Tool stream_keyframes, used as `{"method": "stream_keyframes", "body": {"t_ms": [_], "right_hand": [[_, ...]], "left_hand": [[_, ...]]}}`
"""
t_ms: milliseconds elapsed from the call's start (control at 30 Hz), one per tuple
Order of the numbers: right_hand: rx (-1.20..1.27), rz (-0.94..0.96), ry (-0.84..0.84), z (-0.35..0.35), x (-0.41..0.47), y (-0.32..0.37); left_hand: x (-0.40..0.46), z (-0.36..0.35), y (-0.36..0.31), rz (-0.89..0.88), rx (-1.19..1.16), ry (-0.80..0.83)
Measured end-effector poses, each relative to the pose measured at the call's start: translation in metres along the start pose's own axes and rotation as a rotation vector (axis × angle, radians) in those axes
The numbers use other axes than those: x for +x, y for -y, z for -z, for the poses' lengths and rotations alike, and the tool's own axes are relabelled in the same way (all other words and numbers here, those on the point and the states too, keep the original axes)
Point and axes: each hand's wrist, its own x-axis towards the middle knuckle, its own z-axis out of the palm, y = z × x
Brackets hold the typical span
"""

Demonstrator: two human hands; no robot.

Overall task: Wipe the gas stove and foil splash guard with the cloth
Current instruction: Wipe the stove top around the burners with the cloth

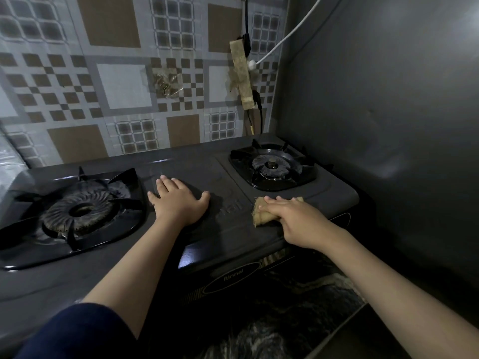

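Observation:
A dark two-burner gas stove (pixel 197 164) fills the middle of the view. My left hand (pixel 178 200) lies flat and open on the stove top between the two burners. My right hand (pixel 293 218) presses a folded tan cloth (pixel 261 216) against the stove top, in front of the right burner (pixel 272 164). Part of the cloth is hidden under my fingers. The large left burner (pixel 77 211) sits with its pan support at the left. A grey foil splash guard (pixel 388 112) stands along the stove's right side, and a patterned one (pixel 116 86) covers the wall behind.
A white cable (pixel 285 37) and a black cable (pixel 246 22) hang on the back wall, held by yellowed tape (pixel 242 73). The stove's front panel (pixel 233 278) faces me, above a dark marbled counter (pixel 285 320). Crinkled foil (pixel 10 161) shows at the far left.

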Motion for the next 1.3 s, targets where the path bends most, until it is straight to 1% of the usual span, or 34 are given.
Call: {"method": "stream_keyframes", "body": {"t_ms": [100, 167, 267, 333, 467, 500, 567, 667, 767, 867, 933, 1000, 1067, 1167, 1233, 1300], "right_hand": [[-0.006, 0.031, 0.001, 0.003, 0.003, -0.003], [-0.051, 0.083, 0.021, 0.009, 0.007, -0.008], [-0.082, 0.172, 0.096, 0.022, 0.019, -0.022], [-0.072, 0.214, 0.215, 0.036, 0.03, -0.033], [-0.117, 0.286, 0.553, 0.082, 0.057, -0.042], [-0.117, 0.303, 0.607, 0.094, 0.065, -0.042], [-0.07, 0.323, 0.643, 0.116, 0.082, -0.046], [0.086, 0.353, 0.547, 0.144, 0.114, -0.051], [0.175, 0.394, 0.432, 0.159, 0.152, -0.047], [0.162, 0.451, 0.332, 0.159, 0.192, -0.035], [0.122, 0.5, 0.267, 0.154, 0.215, -0.022], [0.092, 0.549, 0.211, 0.144, 0.237, -0.007], [0.065, 0.605, 0.182, 0.126, 0.261, 0.01], [0.081, 0.666, 0.15, 0.096, 0.294, 0.039], [0.087, 0.731, 0.092, 0.076, 0.303, 0.055], [0.101, 0.79, 0.105, 0.053, 0.317, 0.068]], "left_hand": [[0.001, 0.0, 0.001, 0.001, 0.005, 0.005], [0.001, -0.001, 0.001, 0.008, 0.015, 0.005], [0.001, -0.001, 0.002, 0.013, 0.021, 0.005], [0.002, 0.0, 0.002, 0.015, 0.033, 0.004], [0.001, 0.003, 0.001, 0.037, 0.045, 0.032], [0.0, 0.005, 0.002, 0.031, 0.047, 0.037], [0.0, 0.006, -0.001, 0.046, 0.043, 0.049], [0.005, 0.015, -0.006, 0.115, 0.025, 0.089], [0.008, 0.02, -0.018, 0.196, 0.058, 0.103], [0.012, 0.02, -0.037, 0.276, 0.037, 0.016], [0.016, 0.017, -0.051, 0.291, -0.007, -0.012], [0.02, 0.01, -0.062, 0.3, -0.041, -0.002], [0.021, 0.0, -0.068, 0.319, -0.004, -0.003], [0.026, -0.009, -0.07, 0.359, 0.038, -0.053], [0.025, -0.009, -0.069, 0.35, 0.026, -0.063], [0.027, -0.011, -0.068, 0.359, 0.027, -0.072]]}}
